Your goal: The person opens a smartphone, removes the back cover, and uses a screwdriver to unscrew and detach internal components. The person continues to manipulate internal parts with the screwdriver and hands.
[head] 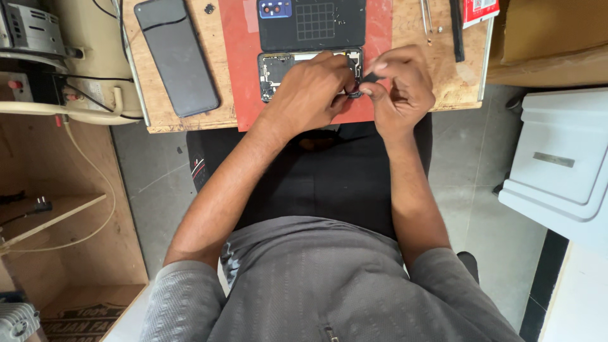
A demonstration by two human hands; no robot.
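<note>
Grey shirt (329, 285) nearest, dark trousers (329, 171) beyond, both forearms stretched to the desk (158, 95). Left hand (310, 92) curled over the opened phone (275, 69) on the red mat (237, 63), fingertips pinched at a small dark part (354, 94). Right hand (399, 88) just beside, thumb and forefinger nipping a small black piece (372, 77) above the phone's right edge. Back cover (310, 22) further up the mat; grey phone (177, 54) lying well left; tweezers (425, 16) top right.

small part (369, 77) pinched in right hand (399, 88): black, matt, plastic-looking | opened phone (278, 66) under left hand (310, 92): bare metal and circuit board | mat (237, 63) beneath: red, smooth, matt | tabletop (155, 101) left of grip: raw, rough wood | spare phone (177, 57): grey, glossy
</note>
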